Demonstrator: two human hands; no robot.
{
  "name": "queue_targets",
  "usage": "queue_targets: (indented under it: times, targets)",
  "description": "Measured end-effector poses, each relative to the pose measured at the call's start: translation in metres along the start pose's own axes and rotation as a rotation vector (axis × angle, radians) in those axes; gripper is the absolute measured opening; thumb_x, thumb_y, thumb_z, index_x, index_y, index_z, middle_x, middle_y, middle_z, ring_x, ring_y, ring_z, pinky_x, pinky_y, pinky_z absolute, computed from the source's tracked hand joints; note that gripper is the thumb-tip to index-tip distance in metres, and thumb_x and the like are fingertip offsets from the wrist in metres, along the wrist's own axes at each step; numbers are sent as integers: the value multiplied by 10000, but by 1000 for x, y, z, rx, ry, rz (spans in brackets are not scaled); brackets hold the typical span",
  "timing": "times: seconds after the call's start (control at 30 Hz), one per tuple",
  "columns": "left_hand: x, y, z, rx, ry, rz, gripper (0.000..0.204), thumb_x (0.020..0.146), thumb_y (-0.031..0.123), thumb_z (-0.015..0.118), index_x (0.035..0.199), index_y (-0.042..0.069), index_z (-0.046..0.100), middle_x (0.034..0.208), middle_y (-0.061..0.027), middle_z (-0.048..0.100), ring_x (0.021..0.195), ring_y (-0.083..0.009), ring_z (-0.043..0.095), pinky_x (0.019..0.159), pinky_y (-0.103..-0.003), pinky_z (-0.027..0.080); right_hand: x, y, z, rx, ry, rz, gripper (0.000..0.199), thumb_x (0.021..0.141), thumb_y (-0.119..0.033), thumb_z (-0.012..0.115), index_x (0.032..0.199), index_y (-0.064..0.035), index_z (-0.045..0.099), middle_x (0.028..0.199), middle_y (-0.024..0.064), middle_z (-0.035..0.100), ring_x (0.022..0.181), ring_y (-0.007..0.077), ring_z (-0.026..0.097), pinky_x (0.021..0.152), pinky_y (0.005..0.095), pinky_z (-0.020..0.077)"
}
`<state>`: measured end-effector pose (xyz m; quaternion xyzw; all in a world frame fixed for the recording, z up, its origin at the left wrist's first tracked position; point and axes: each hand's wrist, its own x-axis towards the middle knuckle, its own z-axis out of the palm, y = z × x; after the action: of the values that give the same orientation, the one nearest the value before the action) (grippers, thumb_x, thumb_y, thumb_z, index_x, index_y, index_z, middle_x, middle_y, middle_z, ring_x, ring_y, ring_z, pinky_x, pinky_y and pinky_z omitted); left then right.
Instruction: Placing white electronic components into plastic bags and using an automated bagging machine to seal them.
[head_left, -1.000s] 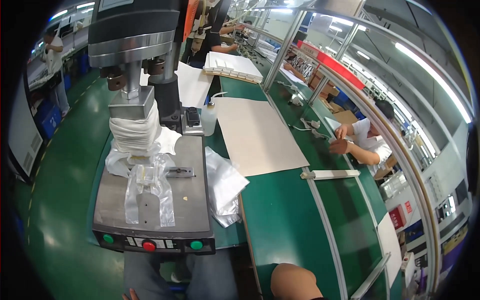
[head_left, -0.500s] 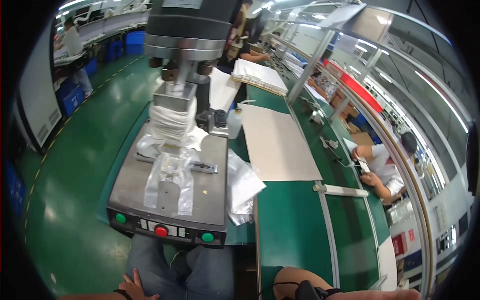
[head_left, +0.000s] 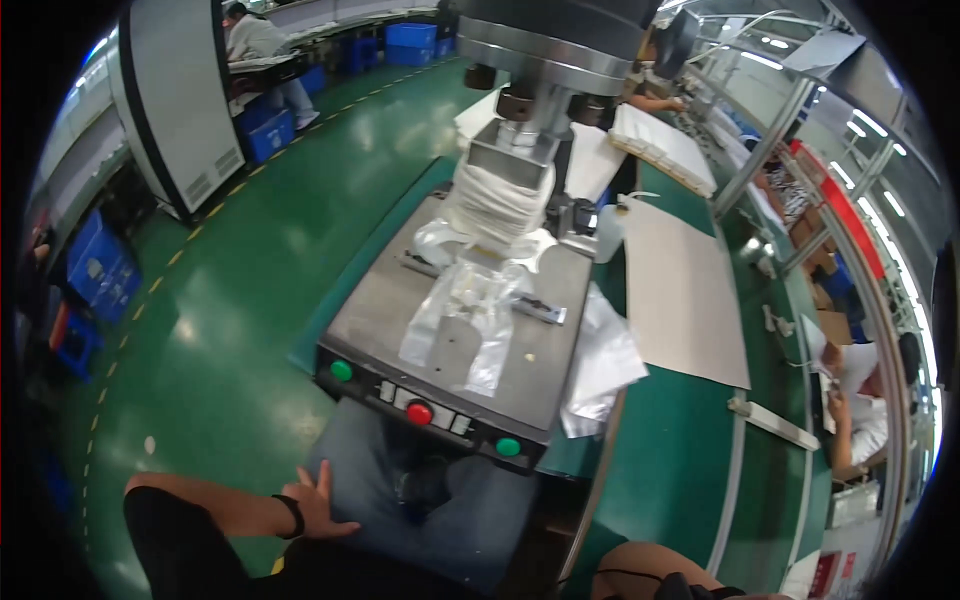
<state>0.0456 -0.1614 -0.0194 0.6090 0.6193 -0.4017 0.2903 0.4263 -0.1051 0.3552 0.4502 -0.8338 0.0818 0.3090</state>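
Observation:
My left hand (head_left: pixel 318 503) rests on my left thigh, fingers spread, holding nothing; a dark band circles its wrist. My right forearm (head_left: pixel 650 565) shows at the lower edge beside a black device (head_left: pixel 685 585), while the right hand itself is out of the picture. Ahead of my knees stands a press machine (head_left: pixel 365 320) with two green buttons (head_left: pixel 341 371) and a red button (head_left: pixel 419 412) on its front. White cloth (head_left: pixel 495 205) wraps its head. Beneath that, transparent plastic film (head_left: pixel 435 315) lies on the metal bed, next to a small metal bar (head_left: pixel 540 308). Neither hand touches the machine.
Right of the press lie silvery plastic bags (head_left: pixel 605 365) and a beige sheet (head_left: pixel 685 290) on a green bench. A plastic bottle (head_left: pixel 610 230) and a white stack (head_left: pixel 665 148) stand farther back. Co-workers sit at right and far left, near blue bins (head_left: pixel 103 265).
The view has swung left, so the press appears farther right. More of my left arm shows, its hand still on the thigh. My right hand has left the picture.

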Motion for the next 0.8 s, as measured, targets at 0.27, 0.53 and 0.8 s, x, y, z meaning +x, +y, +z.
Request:
queue_targets:
  times: [0.27, 0.53, 0.8]
  targets:
    - [-4, -3, 9, -17, 110, 7, 1428, 745, 971, 401, 1572, -89, -83, 1500, -510, 212, 1116, -490, 650, 902, -429, 561, -18, -39, 54, -411, 586, 615, 353, 959, -100, 440, 609, -69, 472, 500, 25, 459, 375, 153, 456, 384, 309, 376]
    - [-5, -11, 24, -91, 105, 34, 1438, 748, 960, 425, 1561, -102, -102, 1493, -520, 200, 1191, -508, 603, 955, -424, 540, -16, -34, 50, -446, 541, 705, 365, 977, -137, 445, 619, -74, 478, 506, 17, 432, 382, 130, 407, 401, 311, 340]
    - [-5, -16, 34, -96, 111, 27, 1454, 734, 967, 430, 1560, -97, -117, 1483, -534, 198, 1198, -530, 585, 978, -418, 527, -21, -29, 47, -418, 494, 761, 377, 991, -165, 453, 625, -80, 481, 515, 6, 413, 389, 114, 372, 417, 311, 313]
